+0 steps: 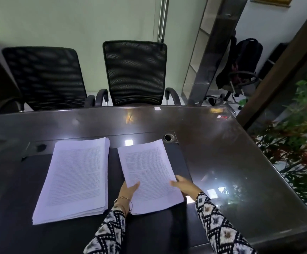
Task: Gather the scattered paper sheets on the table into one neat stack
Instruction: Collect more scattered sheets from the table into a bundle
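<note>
Two lots of printed white paper lie on the dark table [222, 153]. The thick stack [75, 178] sits at the left, its edges slightly fanned. A thinner bundle of sheets [149, 173] lies to its right, turned a little off square. My left hand [128, 189] holds the bundle's left edge, thumb on top of the page. My right hand [184, 186] holds its right edge, thumb on the paper and fingers beneath. Both sleeves are patterned black and white.
Two black mesh office chairs [134, 72] stand along the table's far edge. A round cable hole [167, 137] is in the table just beyond the bundle. Plants with red flowers [295, 143] lie past the right edge.
</note>
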Demonstrator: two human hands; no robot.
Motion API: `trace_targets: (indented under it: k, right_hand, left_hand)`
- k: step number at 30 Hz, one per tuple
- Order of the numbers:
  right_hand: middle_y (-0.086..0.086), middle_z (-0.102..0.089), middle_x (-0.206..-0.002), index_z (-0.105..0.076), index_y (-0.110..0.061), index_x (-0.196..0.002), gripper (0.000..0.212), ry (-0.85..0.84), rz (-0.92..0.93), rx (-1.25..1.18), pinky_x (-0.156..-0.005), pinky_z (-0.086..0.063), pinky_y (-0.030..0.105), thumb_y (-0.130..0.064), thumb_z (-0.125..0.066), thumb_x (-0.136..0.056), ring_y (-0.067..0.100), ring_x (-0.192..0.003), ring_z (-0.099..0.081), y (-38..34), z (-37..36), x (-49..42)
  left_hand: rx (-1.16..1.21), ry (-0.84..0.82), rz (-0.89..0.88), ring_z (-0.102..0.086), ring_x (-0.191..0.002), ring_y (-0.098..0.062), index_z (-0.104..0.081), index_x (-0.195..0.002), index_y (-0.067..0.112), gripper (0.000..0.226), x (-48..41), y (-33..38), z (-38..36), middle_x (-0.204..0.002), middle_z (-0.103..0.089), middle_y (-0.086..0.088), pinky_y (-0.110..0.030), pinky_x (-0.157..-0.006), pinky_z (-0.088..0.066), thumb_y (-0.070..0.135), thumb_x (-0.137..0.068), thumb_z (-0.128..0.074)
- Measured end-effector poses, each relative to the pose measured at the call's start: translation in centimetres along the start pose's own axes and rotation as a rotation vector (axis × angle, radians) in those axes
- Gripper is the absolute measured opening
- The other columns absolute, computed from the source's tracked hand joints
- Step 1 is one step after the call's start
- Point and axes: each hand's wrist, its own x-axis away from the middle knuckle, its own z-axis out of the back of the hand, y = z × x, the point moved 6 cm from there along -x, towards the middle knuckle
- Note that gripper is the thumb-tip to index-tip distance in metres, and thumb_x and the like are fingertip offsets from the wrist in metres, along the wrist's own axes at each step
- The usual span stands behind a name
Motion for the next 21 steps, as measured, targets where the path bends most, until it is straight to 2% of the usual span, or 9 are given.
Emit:
trace_targets:
  k: [2, 3, 6, 9, 10, 12, 15, 18, 21]
  right_hand:
    - [0.009, -0.067, -0.121, -0.063, -0.003, -0.121, 0.047, -0.085, 0.014, 0.062, -0.097, -0.048, 0.036, -0.033, -0.068, -0.086, 0.023, -0.110, -0.065, 0.0, -1.6, -0.2]
    - [0.009, -0.067, -0.119, -0.063, -0.003, -0.120, 0.042, -0.072, 0.025, 0.056, -0.095, -0.049, 0.035, -0.031, -0.067, -0.089, 0.022, -0.108, -0.065, -0.2, -1.6, -0.2]
    - [0.001, -0.065, -0.104, -0.058, -0.009, -0.112, 0.024, 0.078, 0.025, -0.043, -0.077, -0.051, 0.028, -0.026, -0.061, -0.095, 0.014, -0.091, -0.062, -0.1, -0.5, -0.1]
    - [0.003, -0.065, -0.116, -0.050, -0.013, -0.118, 0.025, 0.090, 0.103, -0.035, -0.091, -0.050, 0.035, -0.022, -0.059, -0.096, 0.017, -0.102, -0.063, -0.9, -0.3, -0.4]
    - [0.004, -0.065, -0.115, -0.050, -0.014, -0.116, 0.020, 0.117, 0.136, -0.025, -0.089, -0.050, 0.034, -0.019, -0.055, -0.097, 0.017, -0.098, -0.063, -1.2, -0.5, -0.4]
    - [0.004, -0.065, -0.103, -0.049, -0.015, -0.110, 0.013, 0.223, 0.187, -0.036, -0.074, -0.047, 0.030, -0.013, -0.047, -0.098, 0.016, -0.084, -0.059, -2.5, -0.7, -0.1]
    - [0.004, -0.061, -0.098, -0.050, -0.013, -0.111, 0.016, 0.316, 0.293, -0.039, -0.066, -0.040, 0.025, -0.008, -0.040, -0.099, 0.018, -0.083, -0.055, -5.3, -1.8, -0.1]
    - [0.006, -0.062, -0.106, -0.052, -0.011, -0.117, 0.022, 0.317, 0.332, -0.065, -0.073, -0.039, 0.028, -0.011, -0.037, -0.100, 0.020, -0.094, -0.056, -7.6, -4.3, -0.3]
    - [0.006, -0.063, -0.105, -0.052, -0.013, -0.117, 0.023, 0.245, 0.350, -0.037, -0.072, -0.040, 0.030, -0.015, -0.035, -0.101, 0.021, -0.091, -0.057, -9.7, -7.7, -0.1]
  left_hand:
    - [-0.078, 0.100, -0.015, -0.054, -0.117, -0.037, -0.047, -0.131, -0.002, 0.045, 0.8, -0.1, 0.3, -0.126, -0.056, -0.020, -0.040, -0.097, -0.043, 0.000, -0.087, -0.061]
    - [-0.124, 0.113, -0.023, -0.053, -0.118, -0.037, -0.046, -0.132, -0.003, 0.045, 0.8, -0.2, 0.6, -0.126, -0.056, -0.020, -0.037, -0.095, -0.042, -0.003, -0.089, -0.057]
    - [-0.171, 0.051, -0.061, -0.053, -0.119, -0.037, -0.047, -0.130, -0.004, 0.041, 1.1, 0.2, 1.2, -0.122, -0.057, -0.019, -0.034, -0.092, -0.042, -0.005, -0.090, -0.054]
    - [-0.166, 0.001, -0.094, -0.057, -0.116, -0.034, -0.053, -0.122, 0.008, 0.033, 1.8, 1.2, 1.0, -0.114, -0.061, -0.011, -0.038, -0.096, -0.045, 0.004, -0.090, -0.059]
    - [-0.181, 0.016, -0.102, -0.058, -0.114, -0.031, -0.053, -0.120, 0.012, 0.031, 2.0, 1.6, 1.0, -0.114, -0.062, -0.009, -0.038, -0.098, -0.045, 0.009, -0.089, -0.061]
    - [-0.224, 0.086, -0.133, -0.057, -0.115, -0.029, -0.052, -0.122, 0.011, 0.036, 2.1, 2.7, 1.0, -0.117, -0.061, -0.007, -0.035, -0.097, -0.045, 0.020, -0.089, -0.063]
    - [-0.337, 0.240, -0.213, -0.047, -0.127, -0.028, -0.037, -0.140, 0.005, 0.054, 2.9, 5.0, 2.3, -0.133, -0.050, -0.007, -0.033, -0.104, -0.036, 0.026, -0.094, -0.055]
    - [-0.430, 0.350, -0.294, -0.053, -0.113, -0.033, -0.036, -0.137, 0.008, 0.041, 4.2, 7.1, 5.2, -0.121, -0.055, -0.012, -0.033, -0.088, -0.039, 0.017, -0.098, -0.044]
    - [-0.445, 0.474, -0.275, -0.054, -0.094, -0.030, -0.042, -0.127, 0.009, 0.031, 5.6, 8.4, 9.4, -0.105, -0.057, -0.013, -0.032, -0.075, -0.036, 0.013, -0.097, -0.042]
